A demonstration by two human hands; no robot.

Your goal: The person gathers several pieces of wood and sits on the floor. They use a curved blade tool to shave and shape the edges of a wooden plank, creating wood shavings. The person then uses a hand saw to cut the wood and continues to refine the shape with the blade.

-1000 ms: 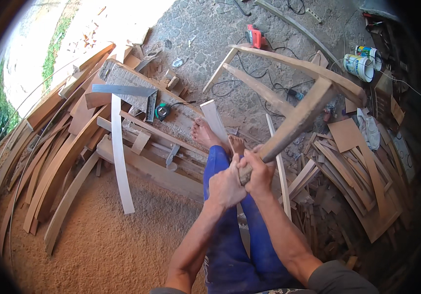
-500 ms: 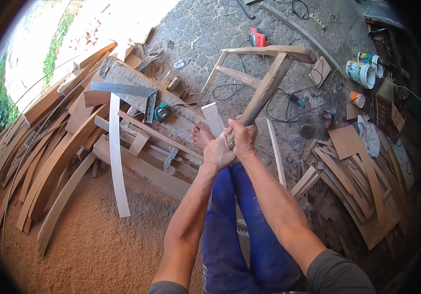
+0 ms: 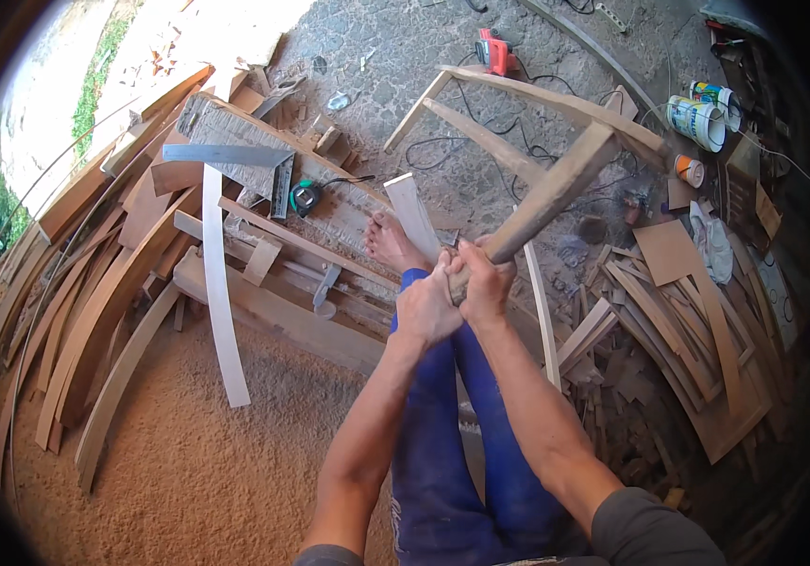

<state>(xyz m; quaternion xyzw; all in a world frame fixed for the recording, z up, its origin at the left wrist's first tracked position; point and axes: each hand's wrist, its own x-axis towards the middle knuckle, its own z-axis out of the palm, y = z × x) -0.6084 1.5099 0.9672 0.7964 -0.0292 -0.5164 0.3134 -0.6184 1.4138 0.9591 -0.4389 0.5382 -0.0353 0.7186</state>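
Curved planks (image 3: 101,325) lie heaped at your nine o'clock. The wooden frame (image 3: 556,193) extends from your grip toward one o'clock; your left hand (image 3: 426,304) and right hand (image 3: 485,283) both clasp its near end. A tape measure (image 3: 305,197) lies at ten o'clock.

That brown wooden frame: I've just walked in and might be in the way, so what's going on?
A person's left hand and right hand both grip the near end of the angular brown wooden frame, which extends forward and right. A round green-and-black tape measure lies to the left. A red power tool sits on the rough grey floor beyond.
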